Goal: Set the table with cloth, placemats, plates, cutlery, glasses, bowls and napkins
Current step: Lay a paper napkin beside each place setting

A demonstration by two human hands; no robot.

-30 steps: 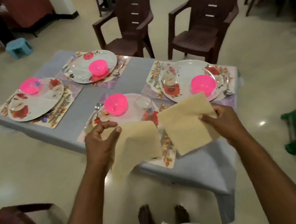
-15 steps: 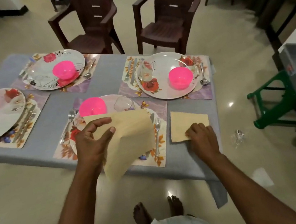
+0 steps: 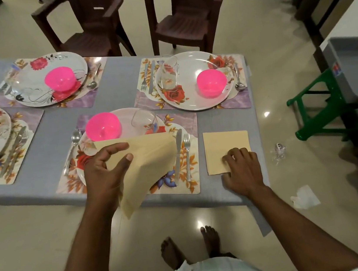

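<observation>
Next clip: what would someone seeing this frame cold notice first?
Most likely the bright pink bowls, one on each floral plate across the grey-clothed table. Next come the two cream napkins: the left hand holds the loose napkin above the nearest place setting, while the right hand presses the flat napkin onto the cloth just right of that placemat.

One head-worn camera, looking forward and steeply down from above the near edge of the table (image 3: pixel 120 79). It sits close over that edge: forearms reach in from the bottom, bare feet show directly below, and two brown chairs (image 3: pixel 183 18) stand beyond the table's far side.
</observation>
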